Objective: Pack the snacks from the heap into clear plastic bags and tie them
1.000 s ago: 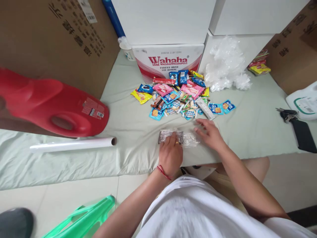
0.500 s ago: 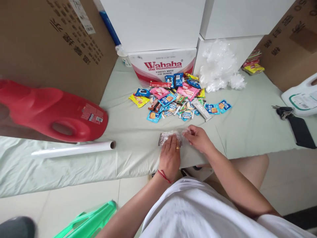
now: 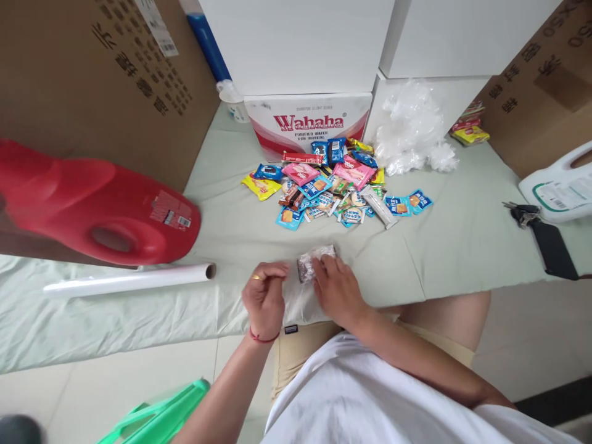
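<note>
A small dark block wrapped in clear plastic film [image 3: 306,264] lies on the cloth near the table's front edge. My right hand [image 3: 340,288] holds it down from the right, fingers bent and close together on its top. Just left of the block, my left hand [image 3: 264,299] is closed in a pinch, with a thin clear edge of film stretching between its fingertips and the block. What is inside the wrapping is hard to make out. Beyond both hands lies a pile of small snack packets [image 3: 324,185] in blue, pink, yellow and red.
A red jug [image 3: 139,240] and a white film roll [image 3: 129,280] lie to the left. Behind the snacks stand a Wahaha box [image 3: 308,120] and crumpled clear plastic [image 3: 409,132]. Keys with a black case [image 3: 550,246] and a white jug [image 3: 562,185] are on the right.
My left hand has come off the block and moved left, now pinching film. My right hand has moved from the film at the right onto the block, which sits slightly turned.
</note>
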The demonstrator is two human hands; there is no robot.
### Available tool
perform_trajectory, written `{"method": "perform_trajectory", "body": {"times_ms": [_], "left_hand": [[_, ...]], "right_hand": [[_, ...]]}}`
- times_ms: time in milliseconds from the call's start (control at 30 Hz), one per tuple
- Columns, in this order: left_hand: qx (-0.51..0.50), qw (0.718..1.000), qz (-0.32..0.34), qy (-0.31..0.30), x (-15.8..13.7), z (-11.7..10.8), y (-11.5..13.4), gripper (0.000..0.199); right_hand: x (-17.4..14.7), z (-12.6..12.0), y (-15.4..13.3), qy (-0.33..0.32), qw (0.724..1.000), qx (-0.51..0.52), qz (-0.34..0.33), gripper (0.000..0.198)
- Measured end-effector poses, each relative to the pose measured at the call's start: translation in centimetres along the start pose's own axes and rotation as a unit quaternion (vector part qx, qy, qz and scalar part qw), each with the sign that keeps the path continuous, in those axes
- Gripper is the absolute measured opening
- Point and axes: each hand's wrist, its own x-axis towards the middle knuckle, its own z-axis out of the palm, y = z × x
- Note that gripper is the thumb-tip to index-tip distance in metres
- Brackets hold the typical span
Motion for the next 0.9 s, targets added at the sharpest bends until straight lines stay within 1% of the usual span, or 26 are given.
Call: {"method": "perform_trajectory", "body": {"times_ms": [33,67,100,133,167,200,267,333,400,500,567,600,667,700,733,767,800,833,900], "left_hand": [[0.037,0.997,0.033,-0.055,0.0,0.2,0.2,0.018],[0.081,0.986,0.066,-0.127,0.0,0.5,0.3,0.021],[0.131,0.966,0.095,-0.200,-0.1,0.8,0.2,0.028],[0.182,0.942,0.118,-0.258,-0.2,1.2,0.0,0.034],[0.230,0.916,0.134,-0.300,-0.4,1.5,-0.4,0.041],[0.268,0.895,0.143,-0.327,-0.5,1.8,-0.9,0.047],[0.313,0.867,0.153,-0.356,-0.8,1.8,-1.9,0.056],[0.325,0.853,0.166,-0.372,-1.0,1.6,-2.6,0.062],[0.334,0.845,0.175,-0.380,-0.7,1.3,-3.1,0.065],[0.344,0.835,0.170,-0.393,0.8,1.1,-3.5,0.067],[0.342,0.839,0.139,-0.400,2.4,1.1,-3.4,0.058],[0.335,0.846,0.113,-0.399,3.2,1.1,-3.2,0.053],[0.304,0.873,0.043,-0.379,4.4,1.7,-2.1,0.047],[0.277,0.891,0.002,-0.360,4.7,2.3,-1.3,0.046],[0.243,0.907,-0.040,-0.341,4.7,3.1,-0.5,0.045],[0.200,0.918,-0.084,-0.331,4.4,4.1,0.2,0.045],[0.146,0.922,-0.126,-0.337,3.9,5.2,0.9,0.044],[0.088,0.920,-0.162,-0.346,3.1,6.5,1.4,0.041],[-0.017,0.921,-0.203,-0.331,1.5,9.4,1.9,0.036]], "right_hand": [[-0.8,0.6,-0.3,0.006,1.000,-0.024,-0.014,0.051],[-1.6,1.0,-0.5,0.009,0.999,-0.037,-0.026,0.052],[-2.3,1.3,-0.6,0.008,0.998,-0.040,-0.038,0.050],[-2.9,1.4,-0.5,0.002,0.998,-0.037,-0.051,0.047],[-3.4,1.4,-0.3,-0.006,0.998,-0.026,-0.065,0.043],[-3.8,1.1,0.1,-0.016,0.997,-0.010,-0.077,0.040],[-4.4,0.0,1.3,-0.029,0.993,0.049,-0.099,0.034],[-4.9,-1.3,2.7,-0.028,0.985,0.136,-0.103,0.027],[-5.5,-2.4,4.2,-0.012,0.971,0.223,-0.081,0.022],[-6.5,-3.3,6.2,0.015,0.949,0.314,-0.014,0.019],[-6.8,-3.6,7.1,0.014,0.934,0.355,0.030,0.019],[-6.8,-3.7,7.4,0.013,0.927,0.372,0.050,0.020],[-6.7,-4.0,7.7,0.017,0.910,0.405,0.090,0.024],[-6.6,-4.2,7.8,0.022,0.897,0.427,0.109,0.026],[-6.4,-4.5,7.8,0.027,0.879,0.458,0.127,0.030],[-6.1,-4.7,7.7,0.030,0.854,0.499,0.142,0.035],[-5.9,-4.9,7.7,0.031,0.821,0.549,0.156,0.042],[-5.6,-5.1,7.8,0.031,0.782,0.599,0.168,0.050],[-5.3,-5.4,8.0,0.046,0.706,0.679,0.197,0.060]]}}
